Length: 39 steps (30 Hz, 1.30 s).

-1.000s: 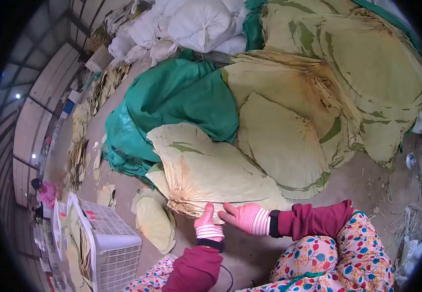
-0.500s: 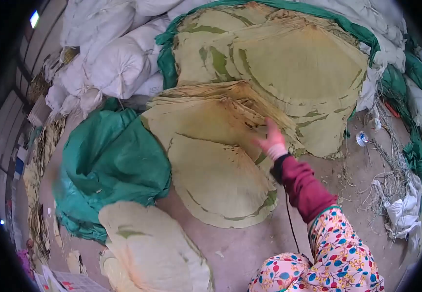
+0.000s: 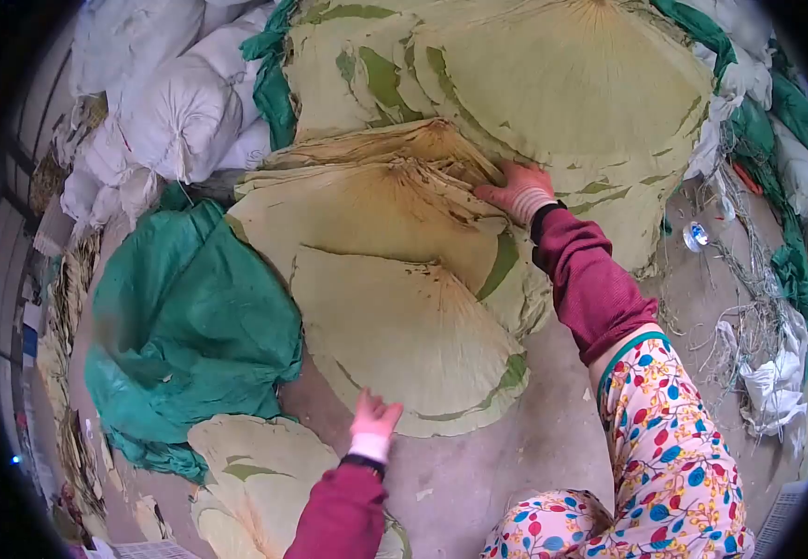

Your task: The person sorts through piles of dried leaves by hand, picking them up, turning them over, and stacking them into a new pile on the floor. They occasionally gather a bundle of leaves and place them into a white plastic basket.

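Large round, flat dried leaves, much like lotus leaves, lie in a folded pile in the middle of the floor. My right hand is at the upper right edge of this pile, thumb and fingers closed about the leaf edges; the fingertips are partly hidden. At the front of the pile lies a broad pale-green leaf with a darker green rim. My left hand is just off the lower edge of that leaf, fingers slightly bent and apart, holding nothing visible.
A bigger leaf stack spreads behind. A green plastic sheet is bunched at the left, with more leaves in front of it. White sacks are heaped at the back left. Stringy scraps and a white bag lie at the right.
My right hand has gone from hovering open over the pile to its upper right edge and closed there. My left hand has come into view at the bottom. The view has shifted slightly.
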Motion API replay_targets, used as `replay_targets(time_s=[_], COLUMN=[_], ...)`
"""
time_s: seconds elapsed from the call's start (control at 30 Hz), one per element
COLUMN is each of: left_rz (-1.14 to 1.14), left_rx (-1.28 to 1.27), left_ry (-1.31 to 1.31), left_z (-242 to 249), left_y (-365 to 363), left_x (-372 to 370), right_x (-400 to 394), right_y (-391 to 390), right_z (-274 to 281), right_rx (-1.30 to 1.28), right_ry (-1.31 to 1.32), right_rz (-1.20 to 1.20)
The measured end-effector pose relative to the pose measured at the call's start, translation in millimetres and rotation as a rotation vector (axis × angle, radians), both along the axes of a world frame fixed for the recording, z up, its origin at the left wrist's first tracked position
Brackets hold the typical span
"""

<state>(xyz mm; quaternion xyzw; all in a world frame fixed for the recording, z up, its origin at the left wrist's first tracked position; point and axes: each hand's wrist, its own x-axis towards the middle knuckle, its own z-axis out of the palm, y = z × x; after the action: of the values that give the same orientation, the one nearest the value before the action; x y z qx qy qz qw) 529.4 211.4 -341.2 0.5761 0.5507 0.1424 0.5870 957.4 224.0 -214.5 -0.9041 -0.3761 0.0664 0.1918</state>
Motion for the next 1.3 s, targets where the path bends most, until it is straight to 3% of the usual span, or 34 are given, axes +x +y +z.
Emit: replay_targets(time_s=[0.07,0.13,0.27,0.37,0.43,0.5,0.57,0.63,0.67,0.7,0.73,0.77,0.87,1.17,1.3], left_rz=[-0.078,0.015,0.025,-0.049,0.002,0.066,0.114,0.251,0.246,0.235,0.177,0.183,0.205,0.422,0.650], left_rx=[0.008,-0.007,-0.253,-0.087,-0.090,-0.146,-0.209,-0.405,-0.506,-0.605,-0.518,-0.598,-0.757,-0.657,-0.525], left_ry=[0.020,-0.164,-0.079,-0.061,-0.188,-0.376,-0.578,-0.711,-0.836,-0.960,-1.010,-1.068,-1.197,-1.241,-1.225], left_z=[-23,-60,-40,-74,-66,-46,-25,-13,-17,-17,2,-6,-32,23,54], left_y=[18,29,35,39,31,21,14,12,14,16,11,12,17,-19,-43], left_x=[38,66,93,94,99,104,115,118,115,113,117,113,91,-46,-149], right_x=[17,32,24,1,-21,-67,-93,-133,-146,-158,-167,-180,-224,-361,-427], right_y=[9,12,-1,-5,-12,-36,-55,-73,-84,-92,-95,-97,-107,-128,-145], right_z=[-9,-31,-40,-50,-44,14,20,20,19,12,6,10,34,101,144], right_rx=[-0.014,0.037,0.090,0.199,0.189,-0.098,-0.246,-0.402,-0.342,-0.185,-0.120,-0.056,-0.111,0.046,0.032], right_ry=[0.096,0.251,0.477,0.661,0.886,1.032,0.587,0.126,0.072,0.032,0.227,0.421,0.295,-0.084,-0.143], right_rz=[0.068,0.163,0.316,0.593,0.720,0.697,0.800,0.648,0.639,0.649,0.655,0.657,0.690,1.109,1.282])
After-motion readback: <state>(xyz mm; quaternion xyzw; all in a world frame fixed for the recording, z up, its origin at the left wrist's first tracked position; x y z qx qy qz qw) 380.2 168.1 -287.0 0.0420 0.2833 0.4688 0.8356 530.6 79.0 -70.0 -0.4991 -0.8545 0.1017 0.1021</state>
